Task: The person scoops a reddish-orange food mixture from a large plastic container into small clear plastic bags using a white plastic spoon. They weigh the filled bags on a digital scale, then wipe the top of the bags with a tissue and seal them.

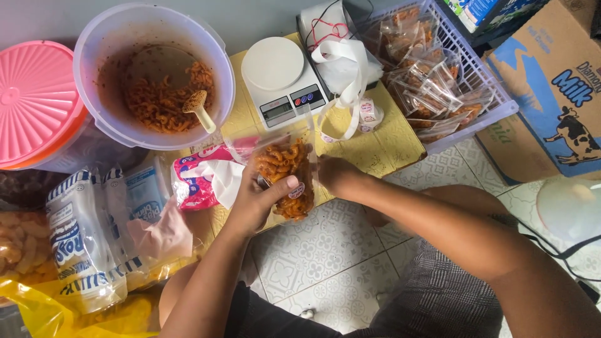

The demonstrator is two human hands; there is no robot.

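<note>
Clear plastic pouch (289, 178) of orange spiced macaroni (roughly upright), held over the yellow table edge.

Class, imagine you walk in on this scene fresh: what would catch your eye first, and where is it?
In the middle, the left hand and right hand hold a clear bag of orange snacks. Behind it at upper left stands a big tub with more snacks and a scoop, beside a pink lid. A white scale sits at top centre, and a basket of filled bags at upper right.

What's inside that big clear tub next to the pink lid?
The tub holds orange-red seasoned macaroni snacks and a scoop resting on them. Seasoning smears its walls. The snacks cover the bottom beneath them.
</note>
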